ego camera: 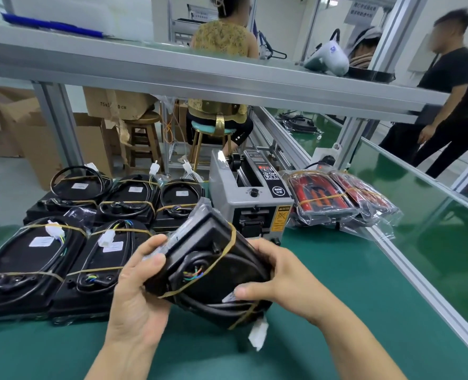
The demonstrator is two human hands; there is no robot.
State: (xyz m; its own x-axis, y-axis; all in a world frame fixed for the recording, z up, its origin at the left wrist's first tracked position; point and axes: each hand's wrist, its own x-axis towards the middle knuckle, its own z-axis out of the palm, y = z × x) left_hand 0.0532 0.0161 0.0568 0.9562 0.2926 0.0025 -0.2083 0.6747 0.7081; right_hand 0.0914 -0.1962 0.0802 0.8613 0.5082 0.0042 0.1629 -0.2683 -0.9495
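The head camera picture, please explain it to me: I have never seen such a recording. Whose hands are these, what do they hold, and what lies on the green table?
There is one picture only. The camera sits on a person's head and looks forward and down, so the two bare hands at the bottom are that person's own. The left hand and the right hand together grip a black plastic unit, tilted above the green table mat. Tan rubber bands wrap it, and a white connector hangs below. On the left lie five similar black units. Behind stands a grey metal box machine, and beside it red parts in clear plastic bags.
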